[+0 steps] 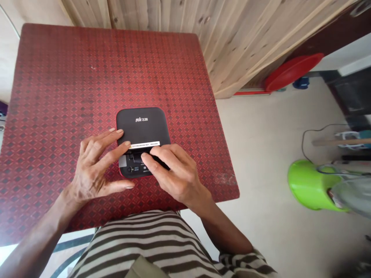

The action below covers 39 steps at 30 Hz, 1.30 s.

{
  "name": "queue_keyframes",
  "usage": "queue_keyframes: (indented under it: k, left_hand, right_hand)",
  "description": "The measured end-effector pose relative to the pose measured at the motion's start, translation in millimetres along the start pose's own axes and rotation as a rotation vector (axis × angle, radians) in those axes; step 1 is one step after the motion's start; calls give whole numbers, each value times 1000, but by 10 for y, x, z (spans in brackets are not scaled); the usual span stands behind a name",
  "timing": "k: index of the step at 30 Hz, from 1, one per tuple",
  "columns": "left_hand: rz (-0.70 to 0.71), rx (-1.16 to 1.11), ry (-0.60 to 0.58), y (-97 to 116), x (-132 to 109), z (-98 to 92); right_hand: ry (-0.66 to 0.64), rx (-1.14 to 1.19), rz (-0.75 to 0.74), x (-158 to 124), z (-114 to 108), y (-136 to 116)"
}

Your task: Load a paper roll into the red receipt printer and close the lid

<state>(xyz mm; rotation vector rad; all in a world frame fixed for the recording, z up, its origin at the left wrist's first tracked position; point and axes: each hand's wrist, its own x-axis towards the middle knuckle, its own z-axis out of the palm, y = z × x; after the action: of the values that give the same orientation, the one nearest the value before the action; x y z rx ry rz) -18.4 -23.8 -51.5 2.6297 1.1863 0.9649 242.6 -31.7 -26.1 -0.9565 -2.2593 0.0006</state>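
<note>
A flat black device (145, 133) with rounded corners and white FEIE lettering lies on the red patterned table (95, 73). A white label strip (145, 145) crosses it, and below the strip is a recessed part with small sockets and markings. My left hand (97, 166) is open, its fingers spread, with fingertips touching the device's left side and the thumb stretched along its near edge. The thumb and index finger of my right hand (176, 172) close together over the recess. Whatever lies between them is dark and hard to make out.
Pale wooden boards (162, 15) rise behind the table. On the floor to the right are a green bucket (307, 185), a dark cable and a wooden stick (324, 143). A red basin (292, 71) leans farther back. My striped clothing touches the table's near edge.
</note>
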Motion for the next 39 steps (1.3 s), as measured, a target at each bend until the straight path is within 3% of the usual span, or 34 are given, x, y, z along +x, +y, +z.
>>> queue_keyframes:
  k: [7, 13, 18, 23, 27, 31, 35, 39]
  left_hand:
    - [26, 162, -22, 29, -28, 0]
    - [44, 163, -84, 0, -2, -67]
    - [34, 156, -50, 10, 10, -56]
    - [61, 199, -44, 4, -4, -22]
    - [54, 213, 40, 47, -58, 20]
    - [-35, 181, 104, 180, -193, 89]
    - [-73, 144, 196, 286, -334, 214]
    - [-90, 130, 231, 306, -378, 316]
  right_hand:
    - [-58, 90, 78, -47, -45, 12]
    - [118, 177, 181, -84, -138, 144]
    - [84, 192, 207, -211, -38, 259]
    - [65, 149, 208, -275, 57, 206]
    - [123, 198, 258, -248, -7, 173]
    - [197, 266, 441, -313, -64, 170]
    - [165, 346, 607, -418, -38, 80]
    - [175, 448, 667, -441, 9, -34]
